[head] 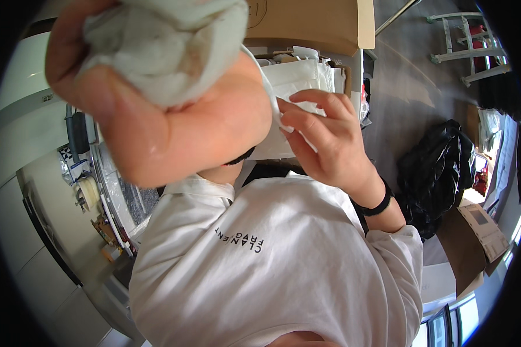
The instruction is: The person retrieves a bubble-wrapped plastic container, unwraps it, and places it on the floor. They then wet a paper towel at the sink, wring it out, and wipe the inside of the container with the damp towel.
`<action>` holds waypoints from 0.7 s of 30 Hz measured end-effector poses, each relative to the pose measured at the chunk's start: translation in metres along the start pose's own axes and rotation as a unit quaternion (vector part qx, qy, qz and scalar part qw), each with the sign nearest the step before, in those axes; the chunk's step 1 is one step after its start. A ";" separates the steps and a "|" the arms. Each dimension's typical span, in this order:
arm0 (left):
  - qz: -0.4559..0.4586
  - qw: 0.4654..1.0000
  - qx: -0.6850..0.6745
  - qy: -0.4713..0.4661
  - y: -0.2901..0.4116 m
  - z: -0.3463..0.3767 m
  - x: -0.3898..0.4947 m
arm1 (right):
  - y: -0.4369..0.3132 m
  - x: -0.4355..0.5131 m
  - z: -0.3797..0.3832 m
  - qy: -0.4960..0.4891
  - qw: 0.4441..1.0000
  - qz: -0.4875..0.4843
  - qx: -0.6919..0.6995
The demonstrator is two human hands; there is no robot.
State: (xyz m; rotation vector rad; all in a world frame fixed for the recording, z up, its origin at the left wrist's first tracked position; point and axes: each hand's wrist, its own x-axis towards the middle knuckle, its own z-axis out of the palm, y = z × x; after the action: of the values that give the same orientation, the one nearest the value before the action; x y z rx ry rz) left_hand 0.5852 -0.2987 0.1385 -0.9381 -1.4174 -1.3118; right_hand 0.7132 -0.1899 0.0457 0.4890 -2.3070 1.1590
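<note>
Close to the camera at upper left, my left hand (191,121) is curled around a crumpled white cloth (165,47). The cloth has faint brownish marks and hides part of the fingers. A narrow white strip (267,89) runs down past the edge of my left hand; I cannot tell whether it belongs to the cloth. Its lower end is pinched between the thumb and fingers of my right hand (330,134), which wears a black wristband. Behind both hands are white bags (293,76) packed upright in an open cardboard box, partly covered by my left hand.
A larger cardboard box (308,24) stands beyond the bags. To the right are a black plastic bag (436,173), an opened carton (464,247) and a metal stepladder (469,56) on the dark floor (403,78). Leftward stand a tape roll (87,193) and clear-wrapped goods (132,197).
</note>
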 end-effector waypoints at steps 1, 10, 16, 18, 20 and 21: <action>0.009 1.000 -0.008 0.000 -0.001 0.001 0.000 | -0.001 -0.001 0.002 -0.001 1.000 -0.016 -0.017; -0.044 0.991 -0.026 0.123 0.002 0.017 -0.001 | -0.009 -0.009 0.023 0.049 0.998 0.034 0.005; -0.117 0.987 -0.107 0.011 0.017 -0.009 0.018 | 0.003 -0.019 0.021 -0.021 0.998 0.048 -0.024; -0.148 0.972 -0.177 0.047 0.017 -0.018 0.020 | 0.005 -0.023 0.019 0.004 0.994 0.107 -0.020; -0.130 0.974 -0.182 0.034 0.019 -0.028 0.023 | 0.009 -0.027 0.018 0.055 0.978 0.200 0.037; -0.121 0.975 -0.185 0.027 0.021 -0.032 0.025 | 0.010 -0.030 0.017 0.090 0.937 0.304 0.146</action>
State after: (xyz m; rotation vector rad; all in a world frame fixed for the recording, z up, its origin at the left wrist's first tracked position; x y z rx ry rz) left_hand 0.6034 -0.3297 0.1667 -0.9810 -1.2994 -1.8145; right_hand 0.7272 -0.1948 0.0132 -0.2605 -2.1886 1.7641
